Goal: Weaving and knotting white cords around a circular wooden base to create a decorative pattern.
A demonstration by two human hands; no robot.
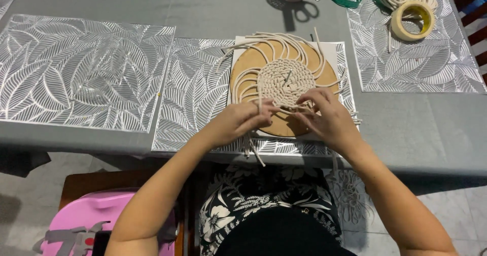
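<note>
Head view: woven cord disc (284, 78) w/ loose strands is lying on round board (243, 76), centre-right of frame, just above both hands. Left hand (238, 120) is pinching a cord strand (260, 91), fingers closed. Right hand (329, 118) is curling over strands at disc's lower edge, gripping them. Tape roll (413, 20) is sitting upper right on worktop (416, 129).

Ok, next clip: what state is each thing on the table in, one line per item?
Woven cord disc: partly woven, loose ends fanning out.
Round board: flat under the disc.
Left hand: pinching cords at the disc's near edge.
Right hand: fingers on the same cords.
Tape roll: lying flat.
Scissors: untouched, blades hidden.
</note>
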